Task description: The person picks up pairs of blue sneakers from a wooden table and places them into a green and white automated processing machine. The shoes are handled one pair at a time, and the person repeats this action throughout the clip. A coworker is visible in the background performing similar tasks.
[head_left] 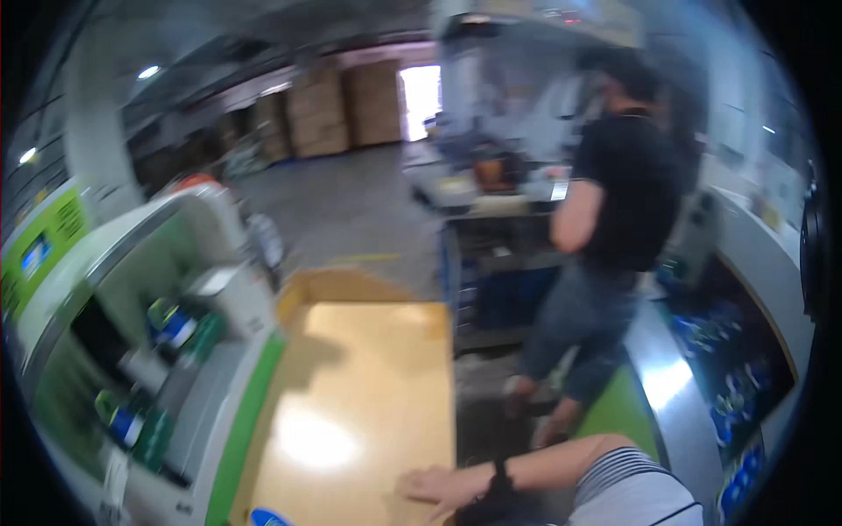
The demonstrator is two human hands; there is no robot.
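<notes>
At the lower centre of the frame, one hand (436,487) lies flat on the wooden desk (368,386), fingers (410,480) spread and holding nothing; I cannot tell which hand it is. A co-worker in a black shirt (627,197) stands at upper right, and a green-and-white machine (149,351) fills the left side.

Glossy tan wood desk (368,394), shiny metal strip, matt cloth.

The smooth tan wooden desk throws back a bright glare patch; a bare hand (434,486) lies flat on it beside a black wrist strap (502,473). The white and green machine housing (219,263) looks like smooth painted metal or plastic. The striped sleeve (627,482) is matt cloth; the grey floor (351,210) looks dull, like concrete.
</notes>
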